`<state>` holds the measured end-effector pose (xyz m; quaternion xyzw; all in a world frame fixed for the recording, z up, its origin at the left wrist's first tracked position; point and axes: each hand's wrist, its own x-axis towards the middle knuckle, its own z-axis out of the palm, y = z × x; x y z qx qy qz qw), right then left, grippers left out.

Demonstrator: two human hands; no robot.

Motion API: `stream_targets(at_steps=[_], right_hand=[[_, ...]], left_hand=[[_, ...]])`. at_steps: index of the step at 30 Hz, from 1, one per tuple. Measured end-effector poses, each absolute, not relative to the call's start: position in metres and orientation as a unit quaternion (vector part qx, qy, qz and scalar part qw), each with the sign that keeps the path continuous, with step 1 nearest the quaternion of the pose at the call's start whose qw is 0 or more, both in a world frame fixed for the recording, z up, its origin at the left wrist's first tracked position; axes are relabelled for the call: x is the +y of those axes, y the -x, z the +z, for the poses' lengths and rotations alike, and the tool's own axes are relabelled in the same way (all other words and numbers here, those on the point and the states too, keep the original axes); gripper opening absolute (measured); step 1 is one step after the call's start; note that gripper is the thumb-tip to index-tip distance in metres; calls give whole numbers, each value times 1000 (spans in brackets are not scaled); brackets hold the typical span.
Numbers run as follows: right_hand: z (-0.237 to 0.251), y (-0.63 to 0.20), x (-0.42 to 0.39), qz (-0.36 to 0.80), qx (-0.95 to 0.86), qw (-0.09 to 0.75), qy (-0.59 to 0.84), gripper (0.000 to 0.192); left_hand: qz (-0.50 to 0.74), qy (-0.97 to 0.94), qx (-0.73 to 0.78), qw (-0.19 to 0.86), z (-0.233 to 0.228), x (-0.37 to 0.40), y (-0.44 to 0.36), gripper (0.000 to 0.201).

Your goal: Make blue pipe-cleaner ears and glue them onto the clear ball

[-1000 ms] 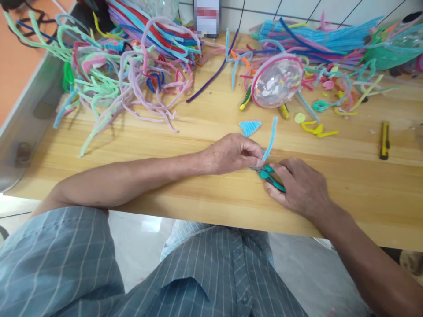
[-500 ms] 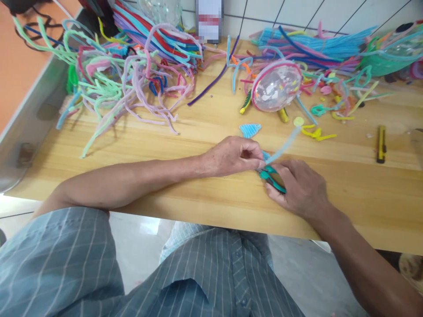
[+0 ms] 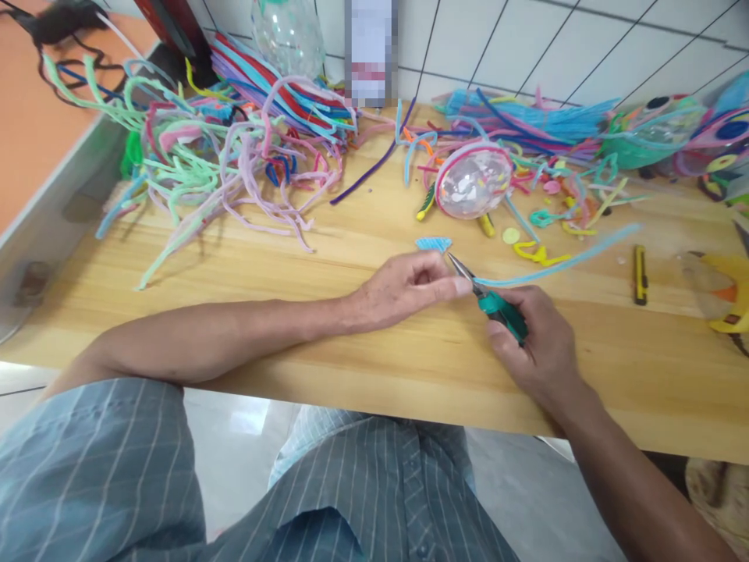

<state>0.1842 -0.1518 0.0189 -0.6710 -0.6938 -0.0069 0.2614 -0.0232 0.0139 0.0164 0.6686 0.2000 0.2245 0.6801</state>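
Observation:
My right hand (image 3: 535, 339) is closed around green-handled needle-nose pliers (image 3: 497, 311), whose jaws point up and left past my left fingertips. Thumb and fingers of my left hand (image 3: 409, 289) pinch the end of a light blue pipe cleaner (image 3: 550, 272). Its free length stretches right and upward over the table. The pinched end is partly hidden by my fingers and the plier jaws. A flat blue piece of coiled pipe cleaner (image 3: 434, 243) lies just beyond my left hand.
Tangled green and lilac pipe cleaners (image 3: 251, 172) lie at the left. A clear plastic dome with a pink rim (image 3: 473, 181) stands further back. A yellow utility knife (image 3: 640, 275) and yellow twisted pipe cleaner (image 3: 541, 254) lie to the right. Bundled blue pipe cleaners (image 3: 527, 117) line the wall.
The pliers have turned, with their jaws now showing beyond my left fingertips. The blue pipe cleaner's free end has swung down and right. The view has shifted slightly.

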Motion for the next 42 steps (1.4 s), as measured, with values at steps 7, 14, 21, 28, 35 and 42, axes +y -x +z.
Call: stream_targets(at_steps=[7,14,21,28,35,42], right_hand=[[20,-172,-146,2,-699,272,661,24],[23,-175,-146,57,-695,309,647,20],[19,-174,-147,28,-704,295,646,22],[12,-171,-149,-76,-714,251,650,37],[13,-169,-146,-108,-730,252,626,36],[10,-171,-149,-103,-728,262,624,33]], left_hand=[[151,-678,169,699,21,8,27,47],[130,-688,169,694,19,7,29,33],[130,-682,194,693,17,6,27,29],[149,-691,166,688,16,5,29,39],[161,-712,160,665,10,1,30,39],[145,-720,158,661,13,3,31,38]])
